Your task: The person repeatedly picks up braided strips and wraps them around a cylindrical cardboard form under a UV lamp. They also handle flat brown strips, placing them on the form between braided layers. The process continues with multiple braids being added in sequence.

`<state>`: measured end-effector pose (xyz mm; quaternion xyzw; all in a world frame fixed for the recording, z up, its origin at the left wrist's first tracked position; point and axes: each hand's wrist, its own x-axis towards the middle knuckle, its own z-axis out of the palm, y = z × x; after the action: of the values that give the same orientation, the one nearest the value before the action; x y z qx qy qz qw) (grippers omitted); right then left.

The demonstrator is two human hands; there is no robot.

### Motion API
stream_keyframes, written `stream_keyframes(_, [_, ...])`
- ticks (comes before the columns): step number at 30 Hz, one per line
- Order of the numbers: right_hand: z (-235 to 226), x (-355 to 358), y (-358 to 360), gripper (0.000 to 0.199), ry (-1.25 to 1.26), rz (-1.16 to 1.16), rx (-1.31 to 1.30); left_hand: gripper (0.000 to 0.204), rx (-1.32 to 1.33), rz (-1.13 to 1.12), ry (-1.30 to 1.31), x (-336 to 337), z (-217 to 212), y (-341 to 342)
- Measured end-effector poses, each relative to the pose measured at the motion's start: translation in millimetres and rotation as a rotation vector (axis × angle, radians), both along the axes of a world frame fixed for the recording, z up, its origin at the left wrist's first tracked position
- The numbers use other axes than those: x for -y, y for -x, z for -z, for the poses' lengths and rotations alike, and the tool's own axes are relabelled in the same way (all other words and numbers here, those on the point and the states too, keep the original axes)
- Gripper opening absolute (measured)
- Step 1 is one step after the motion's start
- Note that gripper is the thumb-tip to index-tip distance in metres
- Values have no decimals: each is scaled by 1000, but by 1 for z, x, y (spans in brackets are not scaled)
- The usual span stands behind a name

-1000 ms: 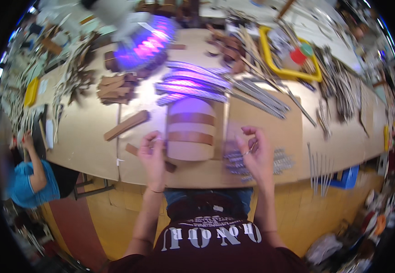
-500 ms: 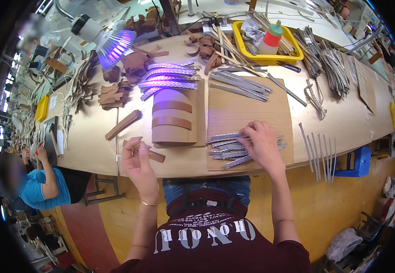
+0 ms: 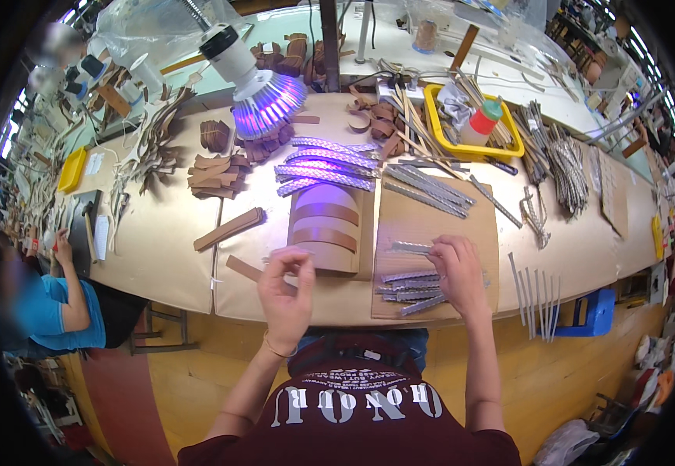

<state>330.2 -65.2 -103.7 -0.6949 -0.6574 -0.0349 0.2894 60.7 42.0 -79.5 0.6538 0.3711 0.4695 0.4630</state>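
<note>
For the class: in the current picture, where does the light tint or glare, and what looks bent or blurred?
Head view: the lamp glows violet, tinting the silver braided strips beneath; head view: the table bows along its near edge, fisheye-fashion, with black corners; head view: the seated co-worker at left has a smeared head, while the right hand keeps clear outlines.

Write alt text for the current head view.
Someone's right hand holds a braided strip over cardboard, near a strip pile; the left hand hovers by a brown-banded curved form. Beyond, a lamp glows purple.
</note>
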Motion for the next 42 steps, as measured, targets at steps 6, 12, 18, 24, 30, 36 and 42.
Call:
stream_keyframes(6, [-12,-9,5,21,-172,-41,5,51,-258,258,-150,3,-21,-38])
stream_keyframes(12, [-25,-2,12,15,-155,-84,-52,47,-65,546,26,-11,-23,-72])
stream_keyframes(18, [-27,3,4,12,-10,-99,-399,26,-95,600,2,-13,-12,-81])
stream_keyframes(24, [-15,3,-11,8,154,-143,-881,17,-145,604,216,-9,-9,-98])
stream_keyframes(30, [-11,5,-36,14,41,222,-1421,21,77,462,408,-12,10,-113])
stream_keyframes(36, [-33,-2,-38,14,52,219,-1359,28,-375,429,535,-19,34,-123])
stream_keyframes(42, [-71,-25,-11,12,113,277,-1101,61,-378,375,172,-16,3,-108])
